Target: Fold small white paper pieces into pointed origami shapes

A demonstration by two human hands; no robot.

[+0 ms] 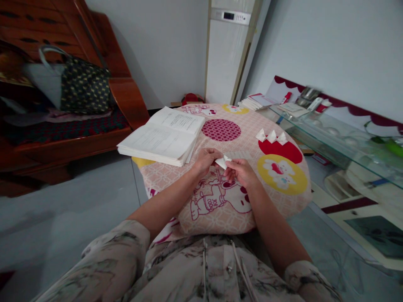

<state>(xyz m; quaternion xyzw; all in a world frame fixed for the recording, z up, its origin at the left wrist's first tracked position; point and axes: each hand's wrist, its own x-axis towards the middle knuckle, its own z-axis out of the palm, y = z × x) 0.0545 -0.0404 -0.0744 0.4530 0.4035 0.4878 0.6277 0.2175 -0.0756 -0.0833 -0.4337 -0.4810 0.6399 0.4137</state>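
Observation:
A small piece of folded white paper (223,162) is held between my two hands, above the cloth-covered round table (176,184). My left hand (208,159) pinches its left side with fingers bent. On the opposite side, my right hand (241,171) grips the edge between thumb and fingers. Part of the paper is hidden behind the fingertips. Three folded white paper pieces (272,136) stand in a row at the table's right, over a red patch of the cloth. To the left of my hands lies an open stack of printed pages (166,134).
A glass-topped table (340,138) with metal cups, papers and small items adjoins on the right. Behind stands a tall white cabinet-like unit (229,54). At the left is a wooden bench (126,96) bearing a dark patterned bag (85,86).

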